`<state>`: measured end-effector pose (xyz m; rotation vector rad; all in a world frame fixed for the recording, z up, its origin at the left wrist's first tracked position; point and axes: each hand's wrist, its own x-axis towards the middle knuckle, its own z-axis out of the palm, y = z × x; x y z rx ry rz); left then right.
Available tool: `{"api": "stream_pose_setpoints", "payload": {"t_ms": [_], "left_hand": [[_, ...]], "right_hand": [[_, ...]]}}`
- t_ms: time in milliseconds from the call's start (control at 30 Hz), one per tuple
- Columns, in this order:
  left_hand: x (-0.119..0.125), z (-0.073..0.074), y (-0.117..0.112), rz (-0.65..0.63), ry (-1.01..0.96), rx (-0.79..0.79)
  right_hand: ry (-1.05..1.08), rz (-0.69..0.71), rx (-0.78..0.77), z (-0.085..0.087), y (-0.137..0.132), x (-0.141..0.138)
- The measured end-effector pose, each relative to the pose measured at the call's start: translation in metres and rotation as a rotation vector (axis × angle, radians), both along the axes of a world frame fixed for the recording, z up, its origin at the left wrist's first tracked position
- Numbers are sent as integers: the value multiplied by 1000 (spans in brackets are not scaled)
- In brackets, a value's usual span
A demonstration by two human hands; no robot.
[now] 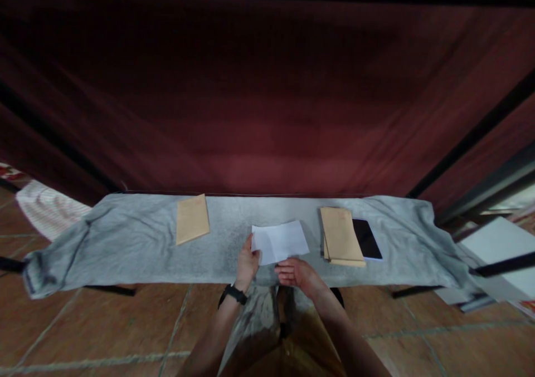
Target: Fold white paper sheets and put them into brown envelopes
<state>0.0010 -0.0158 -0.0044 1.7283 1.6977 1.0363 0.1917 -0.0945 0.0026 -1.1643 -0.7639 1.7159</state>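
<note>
A white sheet of paper (281, 241) with fold creases lies on the grey cloth covering the table (134, 243). My left hand (246, 263), with a black watch on its wrist, pinches the sheet's left edge. My right hand (296, 272) rests just below the sheet's near edge, fingers stretched out toward the left, holding nothing. A single brown envelope (191, 219) lies to the left. A stack of brown envelopes (341, 236) lies to the right, next to a dark tablet (366, 239).
A dark red curtain (267, 98) hangs behind the table. The floor is brown tile (83, 332). A white board (497, 257) and a black bar stand at the right. A striped cloth (45, 207) lies at the far left.
</note>
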Motion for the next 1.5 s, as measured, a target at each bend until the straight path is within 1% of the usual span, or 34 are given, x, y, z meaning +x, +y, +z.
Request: {"api": "stream_pose_setpoints", "payload": {"t_ms": [33,67,100,133,167,233,267,300,367,433,533,600,667,733,867,967,1033,1100,1233,1300,1500], "left_hand": [[-2,0,-1,4,37,-6],[-2,1,-3,9,75,-22],[-1,2,-6,16,126,-36],[2,3,-9,28,204,-36],[6,5,-13,46,296,-27],[17,7,-20,73,474,26],[24,7,-21,58,544,61],[30,7,-22,14,597,93],[42,4,-21,-133,655,134],[49,0,-15,-271,685,135],[51,-7,-7,-365,718,100],[46,-11,-3,-380,726,90],[39,-13,-1,-365,722,94],[30,-14,0,-316,718,93],[15,-12,-1,-255,726,78],[10,-9,-1,-243,737,77],[13,-7,-1,-249,747,93],[20,-6,-2,-297,747,129],[39,-7,-2,-475,701,225],[45,-8,-1,-536,696,248],[43,-7,1,-602,754,228]], "right_hand": [[-38,46,32,0,-4,3],[-108,57,82,0,-5,4],[-199,22,141,1,-3,6],[-301,-51,200,0,1,6],[-383,-124,243,0,7,6],[-500,-213,302,-2,24,4],[-579,-234,347,-4,33,1],[-705,-241,419,-6,41,-1],[-912,-213,530,-11,57,-8],[-1090,-135,591,-17,67,-15],[-1359,8,657,-27,75,-20],[-1462,47,681,-32,76,-19],[-1516,40,686,-37,75,-15],[-1544,14,675,-41,74,-10],[-1595,-38,638,-46,68,4],[-1616,-60,631,-48,62,15],[-1621,-56,631,-48,59,19],[-1625,-43,633,-48,57,21],[-1638,-33,647,-44,55,21],[-1662,-27,659,-44,55,21],[-1753,-41,681,-44,54,21]]}}
